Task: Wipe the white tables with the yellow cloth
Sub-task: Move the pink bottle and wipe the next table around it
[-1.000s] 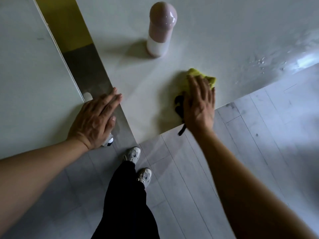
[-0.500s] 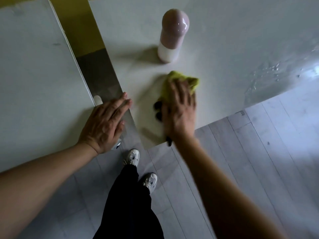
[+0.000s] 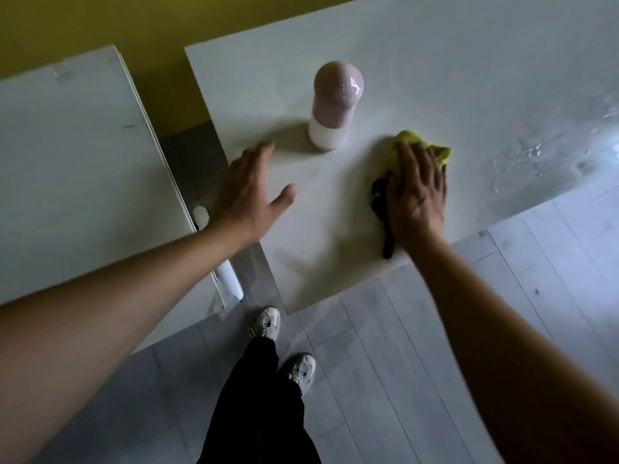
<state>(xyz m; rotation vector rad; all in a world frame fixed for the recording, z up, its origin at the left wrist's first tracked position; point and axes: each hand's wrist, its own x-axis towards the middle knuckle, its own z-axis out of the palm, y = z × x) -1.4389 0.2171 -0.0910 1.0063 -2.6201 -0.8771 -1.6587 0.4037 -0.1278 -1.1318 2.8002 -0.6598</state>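
My right hand lies flat, fingers straight, pressing the yellow cloth onto the right white table. Only the cloth's far yellow edge and a dark part at its left show past the hand. My left hand hovers open over the same table's left edge, fingers spread and slightly blurred, pointing toward the pink and white bottle. The left white table lies beside it across a narrow gap.
The bottle stands upright between my hands, a little farther back. Wet streaks glisten on the right table's right side. A white table leg shows in the gap. My feet stand on grey floorboards below.
My left hand has lifted off the left table's corner and moved right over the right table. My right hand slid the cloth right, away from the table's left corner.
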